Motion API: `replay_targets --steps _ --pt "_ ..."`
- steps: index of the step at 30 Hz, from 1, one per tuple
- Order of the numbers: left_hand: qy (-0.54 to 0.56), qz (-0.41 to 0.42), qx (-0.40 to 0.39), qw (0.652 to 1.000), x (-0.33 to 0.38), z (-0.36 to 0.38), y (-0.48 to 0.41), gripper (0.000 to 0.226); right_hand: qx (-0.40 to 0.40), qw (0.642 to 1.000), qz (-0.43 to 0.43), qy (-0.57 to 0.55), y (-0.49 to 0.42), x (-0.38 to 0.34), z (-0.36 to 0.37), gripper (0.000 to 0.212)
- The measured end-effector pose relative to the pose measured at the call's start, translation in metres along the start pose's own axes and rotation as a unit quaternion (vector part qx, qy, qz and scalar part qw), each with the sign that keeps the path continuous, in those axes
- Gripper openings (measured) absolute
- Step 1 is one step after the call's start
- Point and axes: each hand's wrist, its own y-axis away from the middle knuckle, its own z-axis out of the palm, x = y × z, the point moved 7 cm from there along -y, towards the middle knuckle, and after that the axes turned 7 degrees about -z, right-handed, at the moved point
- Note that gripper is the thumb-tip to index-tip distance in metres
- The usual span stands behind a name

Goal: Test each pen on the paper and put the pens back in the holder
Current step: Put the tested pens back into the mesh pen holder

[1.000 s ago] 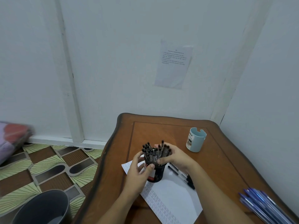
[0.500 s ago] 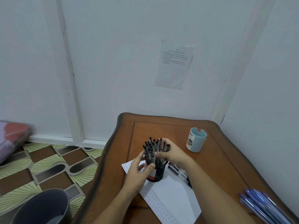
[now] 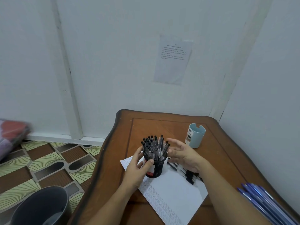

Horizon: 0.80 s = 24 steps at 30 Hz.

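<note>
At a wooden surface, a person steadies a black mesh holder with the left hand, fingers and thumb curled round its wall. The right hand hovers just beside the crowded black pens, fingers spread and holding nothing. The holder stands on the far corner of the paper, which shows rows of test marks along its left edge. Several loose black pens lie on the sheet beneath the right wrist. A bunch of blue pens lies well apart at the near right, and a pale blue cup stands beyond. The step in hand looks to be picking out one pen. It is best pinched near its cap and drawn straight up, with the left grip firm so the packed holder does not tip or drag neighbours out.
</note>
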Motion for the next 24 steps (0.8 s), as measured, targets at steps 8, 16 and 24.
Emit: replay_targets --steps 8,16,24 --pt "-0.011 -0.002 0.002 1.0 -0.002 -0.002 -0.002 0.063 0.07 0.861 0.151 0.48 0.021 0.025 -0.06 0.114" --pt "-0.003 -0.002 0.007 1.0 -0.001 -0.001 -0.001 0.056 0.093 0.812 0.131 0.56 0.016 0.038 -0.043 0.115" --pt "0.0 -0.006 0.006 1.0 -0.002 -0.002 -0.003 0.058 0.051 0.835 0.116 0.536 0.002 0.036 -0.029 0.086"
